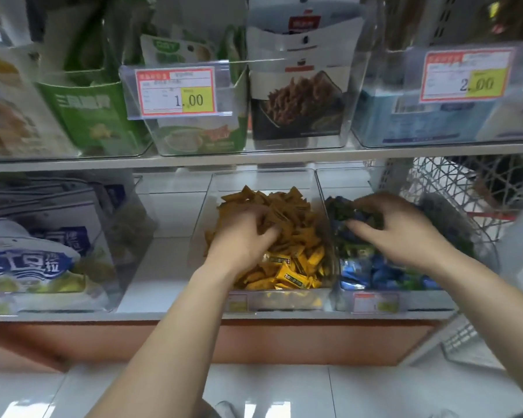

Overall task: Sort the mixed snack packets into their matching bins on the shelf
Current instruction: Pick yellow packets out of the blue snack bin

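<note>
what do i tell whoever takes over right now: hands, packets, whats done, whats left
Left hand: fingers curled into the yellow packets in the middle bin on the lower shelf.
Right hand: fingers curled round some of the blue and green packets in the right bin beside it.
Done: the middle bin looks all yellow.
Left: the right bin holds blue and green mixed, so it needs separating. I cannot tell from here where the green ones go.
</note>
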